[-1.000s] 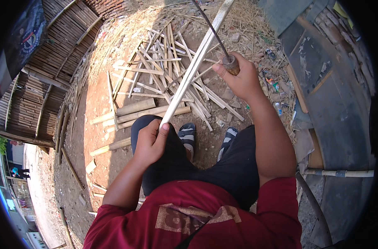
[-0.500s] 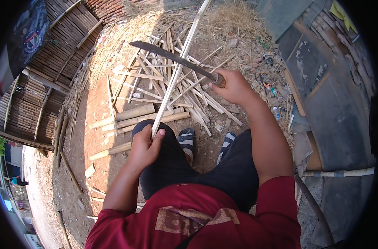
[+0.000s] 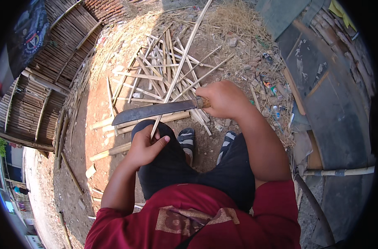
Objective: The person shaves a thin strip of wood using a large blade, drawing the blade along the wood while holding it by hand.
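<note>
My left hand (image 3: 148, 146) grips the near end of a long, pale bamboo strip (image 3: 181, 62) by my left knee. The strip slants away up and to the right, over a pile of split pieces. In my right hand (image 3: 223, 99) is the wooden handle of a machete (image 3: 156, 110). Its broad dark blade points left and lies across the strip a little beyond my left hand. Whether the edge bites into the bamboo cannot be made out.
Split bamboo strips (image 3: 147, 76) lie heaped on the dirt ahead. Several round bamboo poles (image 3: 110, 151) rest left of my feet. Woven bamboo panels (image 3: 39, 103) stand at the left, dark boards (image 3: 330, 108) at the right. Litter and dry straw (image 3: 234, 25) cover the far ground.
The machete has come down along the strip toward my left hand, its blade swinging from a slant to nearly level. My left thumb has lifted off the strip.
</note>
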Demonstrator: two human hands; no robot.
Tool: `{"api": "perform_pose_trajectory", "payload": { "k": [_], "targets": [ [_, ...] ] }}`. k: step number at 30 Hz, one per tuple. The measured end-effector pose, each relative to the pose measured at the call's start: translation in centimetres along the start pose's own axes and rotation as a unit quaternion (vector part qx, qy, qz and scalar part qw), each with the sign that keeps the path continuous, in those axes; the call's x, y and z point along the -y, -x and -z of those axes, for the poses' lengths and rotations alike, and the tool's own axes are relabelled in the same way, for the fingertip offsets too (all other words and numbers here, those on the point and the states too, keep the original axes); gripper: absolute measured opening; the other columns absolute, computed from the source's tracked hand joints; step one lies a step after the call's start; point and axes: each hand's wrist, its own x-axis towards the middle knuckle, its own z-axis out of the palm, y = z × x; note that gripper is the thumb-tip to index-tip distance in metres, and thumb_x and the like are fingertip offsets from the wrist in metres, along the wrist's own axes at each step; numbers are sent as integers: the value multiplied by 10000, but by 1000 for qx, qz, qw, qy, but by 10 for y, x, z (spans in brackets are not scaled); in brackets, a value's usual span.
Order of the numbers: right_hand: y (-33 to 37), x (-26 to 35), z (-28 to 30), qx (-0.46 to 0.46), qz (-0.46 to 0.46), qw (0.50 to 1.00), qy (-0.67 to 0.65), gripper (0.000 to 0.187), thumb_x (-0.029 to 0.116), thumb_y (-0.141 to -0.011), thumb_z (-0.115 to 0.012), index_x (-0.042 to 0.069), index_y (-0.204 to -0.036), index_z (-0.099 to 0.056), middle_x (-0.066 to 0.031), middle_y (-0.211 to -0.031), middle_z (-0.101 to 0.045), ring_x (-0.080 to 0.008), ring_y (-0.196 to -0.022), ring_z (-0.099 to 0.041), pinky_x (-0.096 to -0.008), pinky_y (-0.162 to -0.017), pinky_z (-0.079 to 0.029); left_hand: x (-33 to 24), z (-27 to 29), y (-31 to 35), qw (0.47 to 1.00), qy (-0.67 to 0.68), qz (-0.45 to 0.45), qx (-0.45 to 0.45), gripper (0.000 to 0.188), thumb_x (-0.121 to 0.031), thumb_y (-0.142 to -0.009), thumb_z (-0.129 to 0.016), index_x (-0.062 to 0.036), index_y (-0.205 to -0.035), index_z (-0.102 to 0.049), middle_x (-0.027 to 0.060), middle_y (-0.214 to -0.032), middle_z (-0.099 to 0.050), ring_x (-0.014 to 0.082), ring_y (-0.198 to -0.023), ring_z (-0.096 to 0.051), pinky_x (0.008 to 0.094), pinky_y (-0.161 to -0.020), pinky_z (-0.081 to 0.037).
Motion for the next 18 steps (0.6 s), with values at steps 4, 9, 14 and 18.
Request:
{"api": "perform_pose_trajectory", "payload": {
  "k": [4, 9, 14, 18],
  "targets": [
    [7, -56, 13, -84, -123, 985, -92, 414, 239, -801, -783, 31, -1145, -688, -192, -810, -688, -357, -789, -693, -421, -731, -518, -12, 4, -1, 981, -180, -34, -61, 410, -313, -859, -800, -26, -777, -519, 74, -578, -507, 162, -540, -489, 338, -517, -407],
    [3, -29, 15, -51, -139, 983, -107, 415, 234, -819, -776, 32, -1170, -685, -186, -790, -682, -313, -764, -697, -412, -718, -515, -14, 8, 7, 972, -211, -75, -74, 428, -334, -858, -791, -14, -759, -524, 138, -580, -537, 292, -514, -539, 401, -516, -427],
    [0, -5, 10, -1, -51, 999, 11, 394, 227, -829, -770, 61, -1177, -691, -179, -798, -687, -301, -779, -697, -404, -726, -532, -6, 13, 10, 962, -250, -77, -77, 451, -344, -857, -791, -18, -736, -505, 155, -569, -530, 346, -530, -563, 422, -515, -430],
    [5, -66, 24, -90, -204, 972, -81, 458, 244, -805, -774, 106, -1232, -687, -207, -882, -700, -382, -832, -700, -426, -752, -547, 14, 19, 12, 957, -257, -101, -86, 452, -341, -862, -786, -25, -728, -492, 154, -558, -526, 358, -516, -551, 438, -505, -417]
  ]
}}
